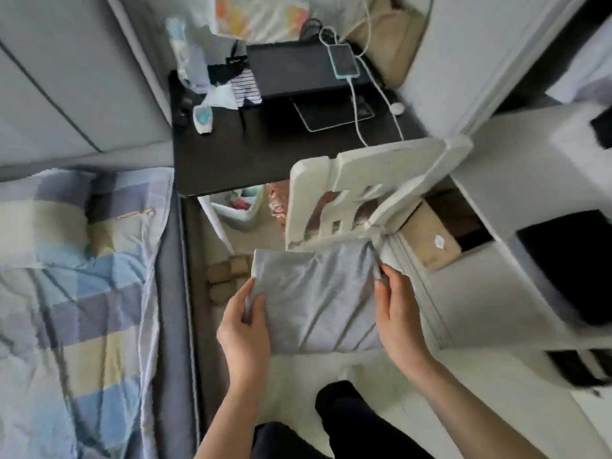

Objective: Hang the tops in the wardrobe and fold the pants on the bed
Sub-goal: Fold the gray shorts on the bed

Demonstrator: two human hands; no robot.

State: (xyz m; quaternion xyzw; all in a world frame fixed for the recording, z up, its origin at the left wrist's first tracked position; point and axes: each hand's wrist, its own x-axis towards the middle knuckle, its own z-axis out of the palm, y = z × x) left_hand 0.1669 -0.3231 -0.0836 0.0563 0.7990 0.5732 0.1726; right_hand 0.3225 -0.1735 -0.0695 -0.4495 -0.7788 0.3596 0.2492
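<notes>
Fingers of our left hand (243, 321) were curled round the left edge of the grey folded garment (314, 299), thumb on top, pinching the cloth. Our right hand (395, 301) gripped the garment's right edge, fingers bent behind it and thumb along the front. We held the garment up between both hands, in front of the white chair (361, 190), its top edge just beside the chair back; whether it touched the chair we could not tell. Whether it was a top or pants we could not tell either. We saw the bed (76, 276) to the left with a checked blue, yellow and lilac cover, well apart from the garment. Behind the chair stood a dark desk (265, 154) carrying a closed black laptop (298, 69), a phone (344, 60) on a white cable, a tablet (332, 114) and a striped bit of cloth (245, 87). White wardrobe shelves (516, 193) were on the right, with dark folded items inside. Our dark-trousered legs (347, 422) showed at the bottom.
</notes>
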